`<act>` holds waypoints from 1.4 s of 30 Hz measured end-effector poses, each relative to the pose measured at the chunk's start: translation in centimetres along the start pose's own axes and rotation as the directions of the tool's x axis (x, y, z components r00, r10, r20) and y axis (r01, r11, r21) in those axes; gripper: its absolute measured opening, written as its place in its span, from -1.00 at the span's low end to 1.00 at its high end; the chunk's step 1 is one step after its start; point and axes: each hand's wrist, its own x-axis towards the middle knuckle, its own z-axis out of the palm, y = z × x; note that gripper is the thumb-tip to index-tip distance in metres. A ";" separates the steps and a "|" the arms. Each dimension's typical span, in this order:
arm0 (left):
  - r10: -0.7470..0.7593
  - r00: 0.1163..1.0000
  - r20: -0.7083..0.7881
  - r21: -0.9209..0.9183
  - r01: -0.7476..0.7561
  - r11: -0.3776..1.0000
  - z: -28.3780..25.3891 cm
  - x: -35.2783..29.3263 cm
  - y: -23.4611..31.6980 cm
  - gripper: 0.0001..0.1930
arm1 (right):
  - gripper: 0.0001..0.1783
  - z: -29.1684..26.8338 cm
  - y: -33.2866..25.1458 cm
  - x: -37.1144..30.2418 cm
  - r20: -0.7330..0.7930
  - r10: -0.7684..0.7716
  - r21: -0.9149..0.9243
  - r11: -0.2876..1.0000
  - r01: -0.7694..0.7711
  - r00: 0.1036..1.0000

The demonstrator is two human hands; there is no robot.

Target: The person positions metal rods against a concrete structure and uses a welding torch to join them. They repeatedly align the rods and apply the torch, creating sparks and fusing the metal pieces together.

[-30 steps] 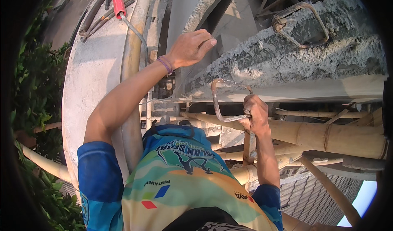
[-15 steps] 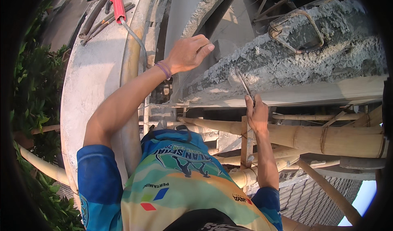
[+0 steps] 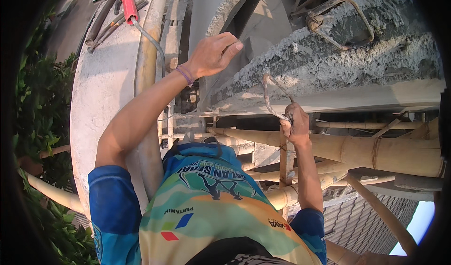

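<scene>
My right hand (image 3: 298, 122) is closed around the end of a bent metal rod clamp (image 3: 267, 93). Its bowed frame points away from me, in front of the rough concrete ledge (image 3: 319, 72). Farther left, my left hand (image 3: 212, 56) hovers or rests by a grey slanted panel (image 3: 199, 16); contact is unclear. Its fingers are curled with the thumb outward, and whatever they may hold is hidden. A similar bent rod clamp (image 3: 336, 4) sits across the ledge at the upper right.
A red-handled tool (image 3: 128, 4) with a grey cable lies beside several rods (image 3: 110, 30) on the pale curved slab (image 3: 105, 77). Thick bamboo poles (image 3: 390, 154) run below the ledge at right. Roof tiles (image 3: 361, 218) and leafy plants (image 3: 40, 100) lie lower down.
My right hand has turned the rod clamp, so its bowed frame now shows instead of a thin edge. The left hand keeps nearly the same pose; the view has shifted slightly.
</scene>
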 end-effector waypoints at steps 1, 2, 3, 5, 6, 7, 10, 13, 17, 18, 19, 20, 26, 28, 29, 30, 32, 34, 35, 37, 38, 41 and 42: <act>0.007 1.000 -0.001 0.001 -0.007 1.000 0.0 0.0 -0.1 -0.62 | -0.49 -0.1 -0.1 0.1 0.033 0.318 -0.065 0.947 -0.316 0.947; 0.013 1.000 -0.005 -0.001 -0.013 1.000 0.1 0.0 -0.1 -0.62 | -0.49 -0.2 0.0 0.2 0.002 0.572 -0.129 0.813 -0.567 0.820; 0.015 0.999 -0.039 -0.003 -0.015 1.000 0.1 -0.1 -0.1 -0.62 | -0.52 -0.2 -0.1 0.0 -0.014 0.591 -0.240 0.781 -0.576 0.807; 0.009 0.996 -0.084 -0.012 -0.010 1.000 0.1 -0.2 -0.1 -0.62 | -0.54 -0.3 0.0 -0.2 0.029 0.253 -0.032 0.967 -0.252 0.967; -0.008 0.999 -0.050 -0.016 0.007 1.000 0.1 -0.3 0.0 -0.62 | -0.54 -0.2 -0.2 -0.4 -0.011 -0.004 0.090 0.996 0.005 1.000; -0.013 0.999 -0.029 -0.013 0.013 1.000 0.1 -0.2 0.0 -0.62 | -0.56 -0.3 -0.1 -0.3 -0.027 0.085 0.022 0.996 -0.084 0.996; 0.006 1.000 -0.001 -0.013 -0.006 1.000 0.2 -0.1 0.0 -0.61 | -0.60 0.1 -0.4 -0.3 -0.061 0.118 -0.123 0.985 -0.125 0.991; 0.022 0.998 -0.061 -0.022 -0.023 0.999 0.3 -0.2 0.0 -0.61 | -0.57 0.1 -0.3 -0.2 0.095 0.519 -0.083 0.854 -0.513 0.849; -0.023 0.999 -0.045 -0.014 0.023 1.000 0.0 -0.2 0.0 -0.61 | -0.52 0.3 0.1 -0.4 -0.060 -0.125 0.078 0.988 0.130 0.990; -0.015 1.000 -0.017 -0.007 0.015 1.000 0.0 -0.2 0.0 -0.61 | -0.52 0.3 0.3 -0.4 -0.051 -0.293 0.072 0.952 0.296 0.955; -0.012 1.000 -0.006 -0.002 0.012 1.000 -0.1 -0.1 0.0 -0.61 | -0.50 0.4 0.5 -0.3 -0.109 -0.180 -0.067 0.983 0.173 0.978; -0.010 1.000 0.001 -0.005 0.010 1.000 0.0 -0.1 0.0 -0.61 | -0.50 0.3 0.8 -0.2 -0.019 0.043 -0.158 0.986 -0.046 0.999; -0.020 0.999 -0.028 -0.020 0.020 1.000 -0.1 -0.1 0.1 -0.61 | -0.49 0.4 0.2 0.5 -0.044 -0.309 0.065 0.948 0.312 0.950; -0.002 1.000 -0.002 -0.007 0.002 1.000 -0.2 0.0 0.1 -0.63 | -0.46 0.1 -0.2 1.2 -0.063 -0.066 0.022 0.998 0.067 0.996; 0.009 1.000 0.011 -0.006 -0.009 1.000 -0.2 0.0 0.1 -0.63 | -0.45 0.0 -0.4 1.5 -0.031 0.246 -0.053 0.967 -0.248 0.969; 0.005 1.000 0.009 -0.015 -0.005 1.000 -0.2 0.0 0.1 -0.63 | -0.44 -0.2 -0.4 1.8 -0.091 0.518 -0.155 0.836 -0.526 0.850; 0.001 1.000 -0.011 -0.016 -0.001 1.000 -0.2 0.0 0.0 -0.63 | -0.47 -0.2 -0.4 1.8 -0.061 0.418 -0.091 0.902 -0.422 0.906; -0.009 1.000 -0.025 -0.020 0.009 1.000 -0.3 0.0 0.0 -0.61 | -0.50 0.2 -0.4 1.3 -0.088 0.075 0.069 0.995 -0.069 0.993; -0.013 1.000 -0.023 -0.026 0.012 1.000 -0.3 0.0 0.0 -0.60 | -0.54 0.3 -0.2 1.2 -0.136 -0.207 0.029 0.977 0.212 0.969; -0.042 0.999 0.028 -0.020 0.043 0.999 -0.4 0.1 0.0 -0.63 | -0.54 0.6 0.1 0.8 -0.186 -0.193 -0.040 0.981 0.189 0.963; -0.061 0.995 0.073 -0.021 0.063 0.998 -0.4 0.1 0.0 -0.63 | -0.55 0.8 0.3 0.6 -0.205 -0.200 -0.080 0.979 0.187 0.958; -0.019 1.000 0.018 -0.021 0.020 1.000 -0.3 0.1 0.0 -0.62 | -0.52 1.0 0.4 0.1 -0.076 0.400 -0.191 0.893 -0.407 0.913; -0.004 1.000 -0.022 -0.018 0.003 1.000 -0.4 0.2 -0.1 -0.61 | -0.51 0.9 0.4 0.1 -0.081 0.327 -0.235 0.912 -0.337 0.941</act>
